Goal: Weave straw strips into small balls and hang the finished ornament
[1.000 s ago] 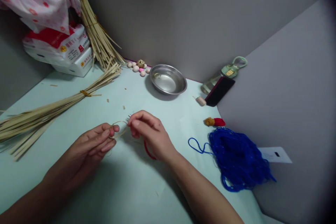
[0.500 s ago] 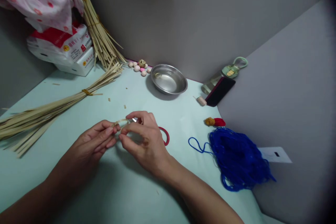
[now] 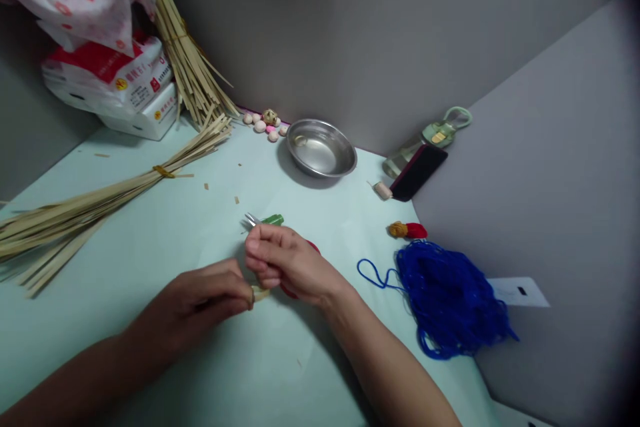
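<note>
Over the near middle of the table, my left hand (image 3: 207, 303) is closed with its knuckles up, pinching a short, pale straw strip (image 3: 260, 293) that sticks out past its fingertips. Just right of it and slightly higher, my right hand (image 3: 287, 260) has its fingers curled in; whatever they hold, if anything, is hidden. Behind the right hand show metal tips (image 3: 251, 219) of a tool, a small green object (image 3: 273, 219), and parts of a red curved piece (image 3: 289, 290), mostly covered by that hand.
Tied straw bundles (image 3: 115, 193) lie at left. A steel bowl (image 3: 323, 150) stands at the back beside several small pale balls (image 3: 260, 126). To the right are a bottle (image 3: 435, 137), a phone (image 3: 420, 172), a thread spool (image 3: 383, 190), and a blue cord heap (image 3: 450, 300).
My left hand has turned knuckles up and moved right and nearer. My right hand's spread fingers have curled in. The thin strip loop between the hands is no longer seen; metal tips and green object show.
</note>
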